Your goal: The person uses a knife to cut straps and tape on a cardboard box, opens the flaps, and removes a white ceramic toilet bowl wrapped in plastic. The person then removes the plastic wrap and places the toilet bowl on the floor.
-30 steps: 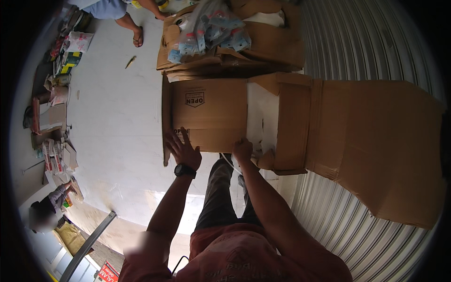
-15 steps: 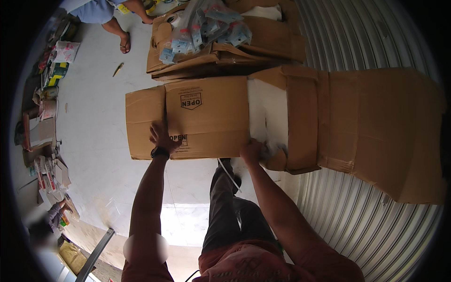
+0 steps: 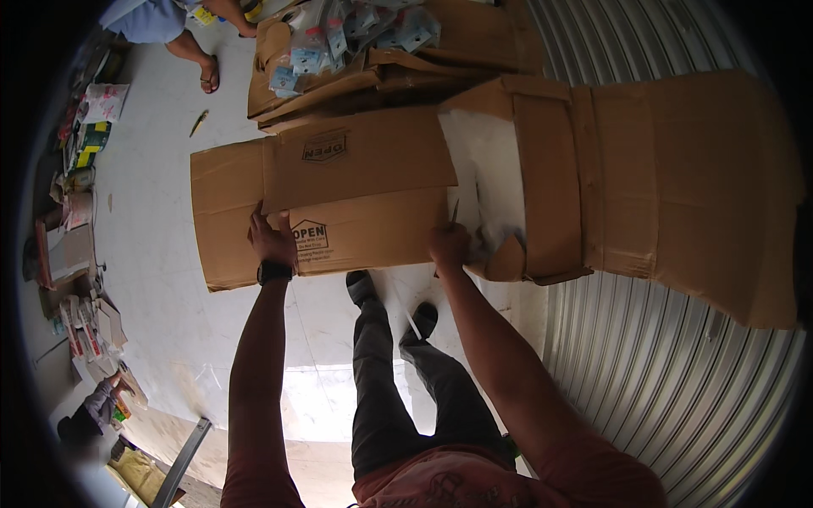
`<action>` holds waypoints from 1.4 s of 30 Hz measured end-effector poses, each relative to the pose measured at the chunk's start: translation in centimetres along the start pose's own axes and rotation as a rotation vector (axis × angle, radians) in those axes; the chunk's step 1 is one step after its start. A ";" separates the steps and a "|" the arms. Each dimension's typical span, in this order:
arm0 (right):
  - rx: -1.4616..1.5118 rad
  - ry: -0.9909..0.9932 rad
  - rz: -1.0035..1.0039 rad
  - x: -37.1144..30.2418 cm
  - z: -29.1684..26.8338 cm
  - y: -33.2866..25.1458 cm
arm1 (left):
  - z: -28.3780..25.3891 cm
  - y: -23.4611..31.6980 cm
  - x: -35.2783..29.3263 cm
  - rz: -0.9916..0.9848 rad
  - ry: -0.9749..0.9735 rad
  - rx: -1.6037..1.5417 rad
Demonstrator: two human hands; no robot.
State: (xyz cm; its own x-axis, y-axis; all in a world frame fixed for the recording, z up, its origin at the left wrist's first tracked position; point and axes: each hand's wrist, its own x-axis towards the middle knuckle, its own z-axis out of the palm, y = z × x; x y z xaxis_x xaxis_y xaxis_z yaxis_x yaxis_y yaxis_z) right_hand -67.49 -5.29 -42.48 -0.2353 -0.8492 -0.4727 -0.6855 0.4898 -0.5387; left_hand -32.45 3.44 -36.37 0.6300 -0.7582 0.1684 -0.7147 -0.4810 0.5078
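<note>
A long brown cardboard box (image 3: 364,241) lies across in front of me. Its far flap (image 3: 364,161) tilts up along the middle seam, above the near flap. On the near flap, beside the printing, rests my left hand (image 3: 273,240), fingers apart and tips at the seam. My right hand (image 3: 449,245) is closed at the right end of the near flap, seemingly around its edge; a thin dark tip juts above the fingers, too small to name. Crumpled white wrapping (image 3: 487,165) shows in the gap right of that hand, next to a raised cardboard panel (image 3: 550,182).
Farther off, another cardboard box (image 3: 483,55) bears clear bags of blue-labelled items (image 3: 339,42). A yellow-and-black cutter (image 3: 199,123) lies on the floor near another person's foot (image 3: 209,74). Corrugated metal (image 3: 677,372) runs along the right. Assorted goods (image 3: 85,322) line the left.
The far flap has lifted and separated from the near one at the seam. My left hand has shifted left, and my right hand has moved up slightly. The view has shifted too.
</note>
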 end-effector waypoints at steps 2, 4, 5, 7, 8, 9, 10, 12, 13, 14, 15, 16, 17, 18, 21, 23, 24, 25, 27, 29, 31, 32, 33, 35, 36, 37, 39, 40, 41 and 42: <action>0.060 0.031 0.101 1.1 -0.1 0.1 | -1.3 1.6 5.1 -0.068 0.118 -0.261; 0.146 0.016 0.123 0.5 -0.8 0.3 | -2.2 3.1 12.7 -0.164 0.027 -0.361; 0.204 -0.007 0.090 -0.2 -1.3 0.3 | -3.1 3.5 16.4 -0.238 -0.106 -0.335; 0.375 -0.084 0.102 -3.0 -2.9 0.8 | -3.6 4.7 20.4 -0.326 -0.227 -0.348; 0.551 -0.179 0.105 -5.9 -4.7 1.9 | -3.8 4.9 21.9 -0.368 -0.268 -0.364; 0.502 -0.233 0.130 -8.1 -6.0 2.5 | -3.6 5.2 22.7 -0.430 -0.330 -0.408; 0.502 -0.277 0.012 -9.2 -7.4 3.0 | -3.6 5.3 23.3 -0.487 -0.378 -0.466; 0.443 -0.142 -0.650 -10.6 -9.7 3.9 | -3.1 5.5 23.1 -0.449 -0.384 -0.384; 0.482 -0.308 -0.569 -11.0 -11.2 4.5 | -2.9 5.5 22.7 -0.452 -0.382 -0.543; 0.563 -0.456 -0.562 -10.7 -12.5 4.8 | -2.6 5.4 22.2 -0.469 -0.377 -0.645; 0.435 -0.554 -0.558 -10.2 -13.8 4.9 | -2.6 5.2 21.7 -0.328 -0.374 -0.614; 0.339 -0.645 -0.599 -9.9 -15.4 5.0 | -2.4 5.2 21.2 -0.428 -0.311 -0.801; 0.036 -0.684 -0.696 -9.4 -16.9 4.9 | -2.4 5.0 20.7 -0.489 -0.331 -0.799; -0.070 -0.752 -0.713 -9.1 -17.6 4.7 | -2.2 5.0 20.4 -0.536 -0.356 -0.803; -0.445 -0.942 -0.687 -8.8 -18.9 3.6 | -1.6 5.4 19.4 -0.578 -0.282 -0.949; -0.745 -0.993 -0.723 -8.9 -17.9 2.9 | -1.1 6.0 19.1 -0.675 -0.227 -0.967; -0.871 -1.033 -0.681 -9.2 -17.2 2.8 | -0.9 6.4 18.8 -0.715 -0.217 -1.006; -0.957 -1.038 -0.673 -9.4 -16.1 2.8 | -0.9 6.7 18.6 -0.653 -0.157 -0.981; -1.034 -0.956 -0.638 -10.4 -13.8 3.6 | -1.1 7.3 17.9 -0.537 -0.177 -0.919; -1.065 -0.791 -0.614 -11.4 -11.6 4.9 | -1.8 7.6 16.8 -0.444 -0.130 -0.788; -1.134 -0.695 -0.617 -12.6 -9.4 6.2 | -2.9 7.9 15.8 -0.431 -0.142 -0.687; -1.115 -0.648 -0.613 -12.9 -8.4 6.7 | -3.5 8.0 15.4 -0.455 -0.190 -0.658; -1.096 -0.603 -0.608 -13.3 -7.4 7.0 | -4.2 7.8 15.1 -0.391 -0.243 -0.712; -1.042 -0.478 -0.637 -13.6 -5.8 6.8 | -5.5 7.5 14.4 -0.284 -0.198 -0.669; -1.040 -0.492 -0.627 -13.7 -5.3 6.3 | -5.9 7.3 13.9 -0.212 -0.167 -0.661; -1.049 -0.490 -0.612 -13.6 -4.9 5.6 | -6.1 7.0 13.2 -0.260 -0.200 -0.626; -1.021 -0.466 -0.581 -13.4 -4.8 3.6 | -6.2 5.9 10.7 -0.294 -0.316 -0.695; -0.987 -0.452 -0.564 -13.4 -5.2 2.6 | -6.2 5.2 9.0 -0.311 -0.372 -0.732; -0.948 -0.430 -0.556 -13.5 -5.4 1.7 | -5.9 4.4 7.2 -0.336 -0.394 -0.702; -0.942 -0.454 -0.551 -13.5 -5.5 0.8 | -5.7 3.3 5.5 -0.369 -0.410 -0.673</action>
State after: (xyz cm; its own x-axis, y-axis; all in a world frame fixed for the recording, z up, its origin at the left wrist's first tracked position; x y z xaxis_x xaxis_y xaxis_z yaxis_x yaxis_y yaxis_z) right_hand -68.66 5.50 -32.68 0.3867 -0.6597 -0.6445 -0.9006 -0.4205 -0.1100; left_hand -29.64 0.16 -28.97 0.5340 -0.7661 -0.3577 -0.0730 -0.4632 0.8832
